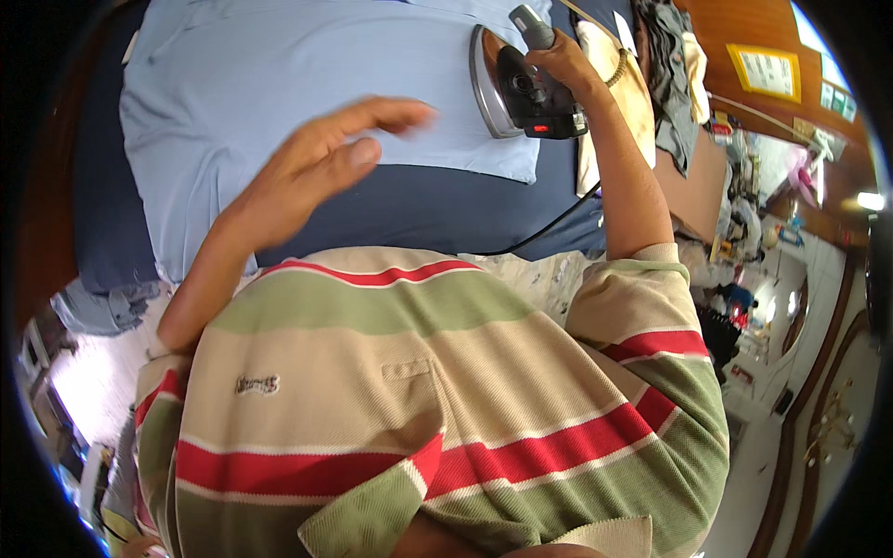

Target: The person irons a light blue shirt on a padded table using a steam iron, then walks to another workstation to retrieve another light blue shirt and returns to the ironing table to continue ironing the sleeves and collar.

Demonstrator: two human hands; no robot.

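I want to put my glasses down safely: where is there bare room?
Bare navy cover shows between the light-blue cloth, striped polo shirt, left hand and black cord. The right side is crowded: iron, right hand, cream cloth, grey cloth.

Beige shirt (307, 358), red-white-green bands (549, 451); short sleeves (651, 316); stitched chest emblem (257, 384).

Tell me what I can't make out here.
All in the head view:
Left grip: the bare hand's fingertips are blurred.
Right grip: some fingers hidden by the hand itself and the iron.
Light blue cloth: part cut off by the top edge.
Black cord: one end disappears behind the striped shirt.
Cluttered items at right: too small to identify.
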